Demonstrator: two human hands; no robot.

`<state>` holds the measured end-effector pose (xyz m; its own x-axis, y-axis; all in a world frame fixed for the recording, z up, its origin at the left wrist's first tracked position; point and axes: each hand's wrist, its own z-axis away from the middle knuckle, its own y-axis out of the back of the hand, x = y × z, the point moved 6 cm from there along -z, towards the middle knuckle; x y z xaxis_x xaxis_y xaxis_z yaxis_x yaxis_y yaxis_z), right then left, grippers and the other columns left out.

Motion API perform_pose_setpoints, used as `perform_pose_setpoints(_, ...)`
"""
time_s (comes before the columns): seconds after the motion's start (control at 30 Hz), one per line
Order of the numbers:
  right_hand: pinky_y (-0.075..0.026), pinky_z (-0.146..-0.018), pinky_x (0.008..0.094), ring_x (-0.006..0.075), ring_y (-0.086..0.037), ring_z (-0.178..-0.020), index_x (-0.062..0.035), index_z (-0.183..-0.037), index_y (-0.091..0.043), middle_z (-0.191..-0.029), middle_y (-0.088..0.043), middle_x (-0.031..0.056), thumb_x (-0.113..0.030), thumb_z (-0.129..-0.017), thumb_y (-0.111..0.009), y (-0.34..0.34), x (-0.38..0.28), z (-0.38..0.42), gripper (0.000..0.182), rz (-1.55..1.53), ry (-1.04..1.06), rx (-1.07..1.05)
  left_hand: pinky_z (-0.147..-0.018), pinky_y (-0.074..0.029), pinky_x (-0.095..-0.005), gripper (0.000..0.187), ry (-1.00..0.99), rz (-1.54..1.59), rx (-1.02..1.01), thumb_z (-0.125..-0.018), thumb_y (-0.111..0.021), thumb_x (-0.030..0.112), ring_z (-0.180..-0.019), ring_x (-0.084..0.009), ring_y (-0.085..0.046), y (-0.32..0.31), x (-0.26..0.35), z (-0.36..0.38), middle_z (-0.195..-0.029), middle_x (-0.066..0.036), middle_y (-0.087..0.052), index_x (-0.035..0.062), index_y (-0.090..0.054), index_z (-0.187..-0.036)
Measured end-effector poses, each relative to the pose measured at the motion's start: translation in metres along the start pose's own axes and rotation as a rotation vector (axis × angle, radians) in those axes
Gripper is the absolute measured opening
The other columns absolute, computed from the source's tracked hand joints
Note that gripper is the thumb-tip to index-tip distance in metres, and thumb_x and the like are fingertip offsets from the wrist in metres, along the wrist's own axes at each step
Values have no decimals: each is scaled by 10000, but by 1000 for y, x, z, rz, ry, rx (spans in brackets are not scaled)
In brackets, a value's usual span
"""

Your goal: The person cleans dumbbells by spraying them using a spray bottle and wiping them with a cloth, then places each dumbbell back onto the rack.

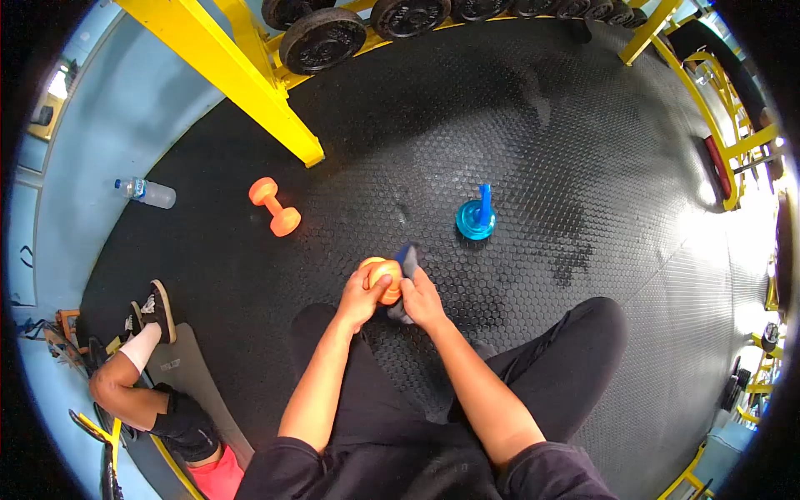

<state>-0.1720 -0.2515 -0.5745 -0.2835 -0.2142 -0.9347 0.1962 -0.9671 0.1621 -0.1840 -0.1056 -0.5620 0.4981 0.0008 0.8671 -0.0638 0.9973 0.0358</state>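
Close in front of my crossed legs, my left hand (362, 298) is wrapped round an orange dumbbell (386, 271). My right hand (421, 298) pinches a grey and blue cloth (408, 260) against the dumbbell's right side; part of the cloth hangs below it. A second orange dumbbell (274, 207) lies on the black floor mat (375, 167), further forward and to the left. A blue spray bottle (477, 217) stands on the mat ahead and to the right of my hands.
A yellow rack (242, 83) with several black dumbbells (323, 40) spans the top. A water bottle (146, 192) lies by the left wall. Another person's bent leg (129, 392) is at lower left, over a grey board. Yellow gym equipment (723, 158) lines the right edge.
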Motion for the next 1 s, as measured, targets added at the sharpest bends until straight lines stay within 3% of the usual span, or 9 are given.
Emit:
perform_pose_setpoints(0.23,-426,-1001,454,405,-562,-1140,-2,-1108,-641,-1186,-617,244,-214,-870,-486,-35,-33,-29,355,290,434,-297,-886,-513,-286,457,20,-74,-93,-951,-655,196,-1017,-149,-627,25,-30,-9,-1173,-88,-640,-14,-529,-1337)
perform_pose_setpoints(0.27,-421,-1002,438,387,-557,-1158,4,-1145,-615,-1188,-612,241,-202,-889,-504,-38,-26,-31,347,181,469,-201,-881,-506,-282,434,-32,-10,-28,-939,-674,208,-1012,-148,-625,24,-21,-7,-1154,-91,-650,-17,-562,-1293)
perform_pose_setpoints(0.3,-421,-1002,438,387,-557,-1158,4,-1145,-615,-1188,-612,241,-202,-889,-504,-45,-12,-23,347,183,456,-202,-877,-500,-278,413,-73,57,35,-927,-693,220,-1007,-146,-623,27,-17,-1,-1135,-95,-660,-20,-594,-1249)
perform_pose_setpoints(0.37,-411,-1009,414,372,-548,-1178,10,-1217,-568,-1204,-599,230,-205,-927,-524,-34,8,-12,363,-4,-38,-9,-889,-501,-280,405,-73,78,-27,-939,-682,227,-1016,-142,-624,26,-30,-8,-1133,-95,-660,-26,-592,-1242)
perform_pose_setpoints(0.57,-366,-1064,411,328,-483,-1247,37,-1343,-424,-1323,-497,209,-185,-944,-613,-78,14,25,494,-187,35,217,-886,-533,-294,383,36,633,119,-1011,-555,272,-1019,-152,-616,14,-35,1,-1148,-71,-622,20,-500,-1295)
perform_pose_setpoints(0.77,-404,-1016,398,290,-528,-1194,27,-1311,-471,-1250,-551,206,-207,-934,-645,-61,22,0,477,-252,11,15,-805,-521,-264,457,254,156,72,-972,-609,287,-1049,-166,-607,45,-23,3,-1252,-53,-575,72,-445,-1339)
perform_pose_setpoints(0.87,-422,-1000,384,287,-555,-1167,28,-1337,-467,-1233,-583,194,-270,-925,-658,-50,-3,-18,543,-185,-19,-268,-831,-511,-291,602,50,-175,-152,-905,-667,224,-1110,-160,-576,67,14,-15,-1341,-63,-544,140,-429,-1451)
perform_pose_setpoints(0.97,-464,-922,411,346,-613,-1068,36,-1202,-553,-1139,-622,225,-293,-943,-626,-55,1,-36,425,46,3,-300,-846,-539,-338,623,-24,-261,-328,-891,-724,244,-1113,-194,-583,66,23,-31,-1319,-79,-550,105,-433,-1423)
perform_pose_setpoints(1.0,-464,-910,425,382,-608,-1057,39,-1169,-564,-1119,-621,240,-296,-950,-613,-56,5,-36,403,7,15,-129,-846,-539,-338,623,-22,-272,-333,-891,-724,244,-1113,-194,-583,63,18,-30,-1319,-79,-550,105,-433,-1423)
